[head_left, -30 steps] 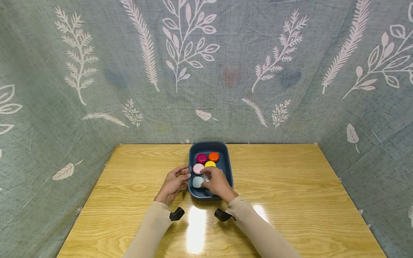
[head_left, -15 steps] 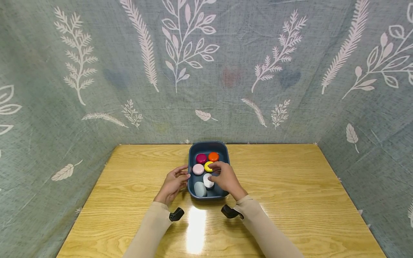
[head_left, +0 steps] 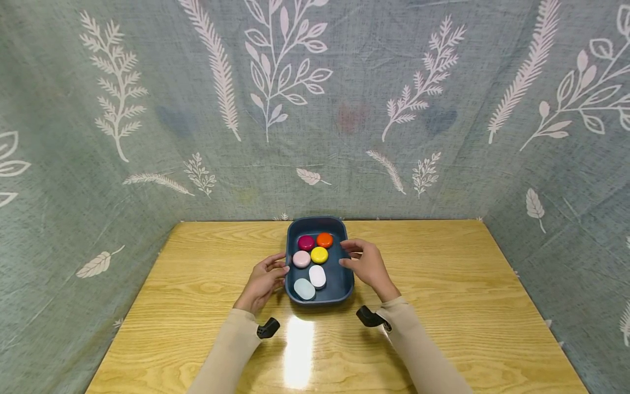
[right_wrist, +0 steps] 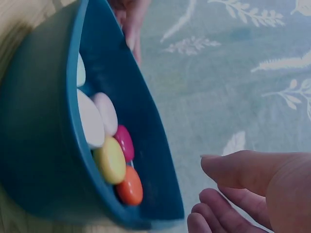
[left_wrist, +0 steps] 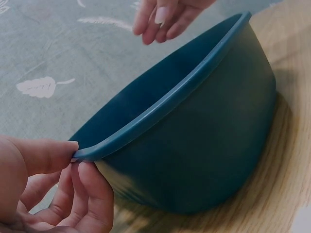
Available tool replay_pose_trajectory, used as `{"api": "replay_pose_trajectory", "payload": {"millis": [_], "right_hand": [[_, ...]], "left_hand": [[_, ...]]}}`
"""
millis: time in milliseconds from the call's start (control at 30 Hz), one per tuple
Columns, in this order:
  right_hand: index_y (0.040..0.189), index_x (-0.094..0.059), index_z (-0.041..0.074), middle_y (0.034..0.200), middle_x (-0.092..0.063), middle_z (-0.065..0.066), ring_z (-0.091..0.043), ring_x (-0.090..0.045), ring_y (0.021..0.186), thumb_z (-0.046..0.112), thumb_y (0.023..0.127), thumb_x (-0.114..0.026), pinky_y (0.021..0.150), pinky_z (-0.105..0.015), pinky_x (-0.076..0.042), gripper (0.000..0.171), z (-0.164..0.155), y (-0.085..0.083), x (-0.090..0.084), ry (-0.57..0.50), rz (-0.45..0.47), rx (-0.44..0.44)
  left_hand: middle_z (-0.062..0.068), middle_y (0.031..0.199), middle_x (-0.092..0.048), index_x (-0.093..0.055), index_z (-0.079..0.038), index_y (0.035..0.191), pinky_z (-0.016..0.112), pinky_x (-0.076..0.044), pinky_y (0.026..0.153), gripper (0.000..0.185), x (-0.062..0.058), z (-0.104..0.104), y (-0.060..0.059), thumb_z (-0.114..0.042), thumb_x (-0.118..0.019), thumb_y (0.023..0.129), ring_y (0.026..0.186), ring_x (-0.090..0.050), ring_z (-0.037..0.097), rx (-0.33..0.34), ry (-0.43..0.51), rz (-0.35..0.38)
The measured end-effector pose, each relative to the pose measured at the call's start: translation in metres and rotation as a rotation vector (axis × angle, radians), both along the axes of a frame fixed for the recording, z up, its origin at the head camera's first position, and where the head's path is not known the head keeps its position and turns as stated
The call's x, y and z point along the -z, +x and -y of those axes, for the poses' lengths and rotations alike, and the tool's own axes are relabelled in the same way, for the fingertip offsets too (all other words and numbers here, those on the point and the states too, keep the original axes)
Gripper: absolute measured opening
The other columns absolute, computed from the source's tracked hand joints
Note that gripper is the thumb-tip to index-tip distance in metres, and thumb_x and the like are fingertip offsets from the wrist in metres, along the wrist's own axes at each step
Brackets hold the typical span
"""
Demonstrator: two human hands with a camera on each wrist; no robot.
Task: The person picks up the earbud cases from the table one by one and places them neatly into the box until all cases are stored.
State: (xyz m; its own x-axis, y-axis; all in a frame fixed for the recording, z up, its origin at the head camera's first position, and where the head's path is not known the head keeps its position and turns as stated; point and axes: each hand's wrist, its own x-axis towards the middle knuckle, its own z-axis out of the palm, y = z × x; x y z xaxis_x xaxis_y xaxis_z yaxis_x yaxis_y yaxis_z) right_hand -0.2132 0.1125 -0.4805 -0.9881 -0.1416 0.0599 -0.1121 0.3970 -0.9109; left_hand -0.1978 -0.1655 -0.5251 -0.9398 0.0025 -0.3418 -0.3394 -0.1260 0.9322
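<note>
A dark blue plastic tub (head_left: 320, 302) holds several smooth, rounded, soap-like pieces. Farthest back are a magenta piece (head_left: 306, 243) and an orange one (head_left: 324, 240). Before them lie a pale pink piece (head_left: 302, 259) and a yellow one (head_left: 319, 255). Nearest are a white oval (head_left: 317, 277) and a pale blue oval (head_left: 304, 289). My left hand (head_left: 263, 283) pinches the tub's left rim, thumb above and fingers beneath, as the left wrist view shows. Beside the right rim is my right hand (head_left: 368, 267), fingers loosely bent and holding nothing.
The tub stands on a wood-grain table (head_left: 443, 306), near its back edge. A grey-green cloth (head_left: 315, 164) with white leaf prints hangs behind and at both sides. A black device (head_left: 269, 328) sits at each wrist.
My right hand has let go of the white oval and drawn back rightward to the tub's right rim. The pale blue oval has shifted toward the tub's near end. My left hand stays put.
</note>
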Motion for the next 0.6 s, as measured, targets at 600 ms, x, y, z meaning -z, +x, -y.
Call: {"api": "replay_pose_trajectory", "payload": {"millis": [600], "right_hand": [[0.131,-0.067,-0.008,0.134,-0.066,-0.027,-0.044,-0.061,0.126,-0.005,0.093,-0.076,0.109,-0.05,-0.051,0.039,-0.056,-0.003,0.003,-0.024,-0.026,0.095]], "left_hand": [[0.006,0.111,-0.057,-0.051,0.0,0.153,0.02,-0.053,0.068,0.051,-0.002,0.0,0.002,0.003,-0.062,0.103,0.082,-0.059,0.009,0.006,0.007,-0.014]]}}
